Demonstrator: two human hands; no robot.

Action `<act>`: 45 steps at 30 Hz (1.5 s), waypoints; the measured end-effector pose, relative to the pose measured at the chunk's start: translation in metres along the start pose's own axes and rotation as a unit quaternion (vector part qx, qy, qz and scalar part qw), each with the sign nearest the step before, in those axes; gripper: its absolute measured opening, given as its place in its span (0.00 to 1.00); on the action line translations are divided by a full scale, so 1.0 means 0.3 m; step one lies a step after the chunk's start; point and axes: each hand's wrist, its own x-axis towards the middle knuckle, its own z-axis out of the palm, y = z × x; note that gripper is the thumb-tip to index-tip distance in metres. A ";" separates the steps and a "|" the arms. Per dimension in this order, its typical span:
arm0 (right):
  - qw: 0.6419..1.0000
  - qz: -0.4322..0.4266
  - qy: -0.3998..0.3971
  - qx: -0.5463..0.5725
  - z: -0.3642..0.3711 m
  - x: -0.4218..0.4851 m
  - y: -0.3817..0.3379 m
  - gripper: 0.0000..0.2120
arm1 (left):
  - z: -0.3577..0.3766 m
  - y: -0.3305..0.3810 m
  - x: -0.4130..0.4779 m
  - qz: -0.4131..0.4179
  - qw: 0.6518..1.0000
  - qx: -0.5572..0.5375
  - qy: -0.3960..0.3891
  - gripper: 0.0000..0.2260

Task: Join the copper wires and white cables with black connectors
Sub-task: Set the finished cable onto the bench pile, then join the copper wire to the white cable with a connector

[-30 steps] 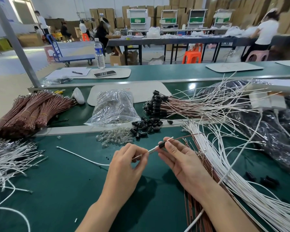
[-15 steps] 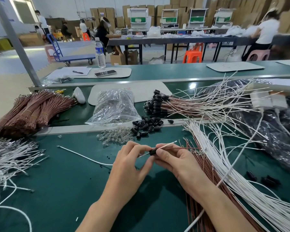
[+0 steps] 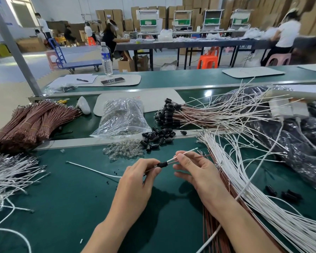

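We work at a green bench mat (image 3: 62, 207) in a busy packing hall, and the pile of loose connectors (image 3: 157, 136) serves as our landmark.

On our side of that pile, between both hands, is the black connector (image 3: 162, 164). It is short, dark and barrel-like, with its long axis running from lower left to upper right. Our left hand (image 3: 135, 181) pinches its lower-left end with its fingertips. Our right hand (image 3: 195, 172) pinches the white cable (image 3: 182, 154) and the copper wire (image 3: 202, 157) just where they leave the connector's upper-right end. We judge the coming push should run along that axis, the right hand feeding toward the left. Beyond the pile lies the finished bundle (image 3: 171, 114). To the pile's right is the white cable stock (image 3: 244, 189).
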 end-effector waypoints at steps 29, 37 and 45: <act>0.934 -0.143 0.293 0.143 -0.262 0.007 -0.192 0.04 | -0.061 0.008 0.009 0.018 0.994 0.109 -0.012 0.07; 0.953 -0.112 0.195 0.201 -0.265 0.024 -0.174 0.07 | -0.071 -0.014 0.016 -0.031 0.996 0.077 -0.010 0.06; 0.942 -0.098 0.011 -0.321 -0.021 -0.034 0.000 0.12 | -0.056 -0.022 0.015 -0.047 0.996 0.075 0.022 0.06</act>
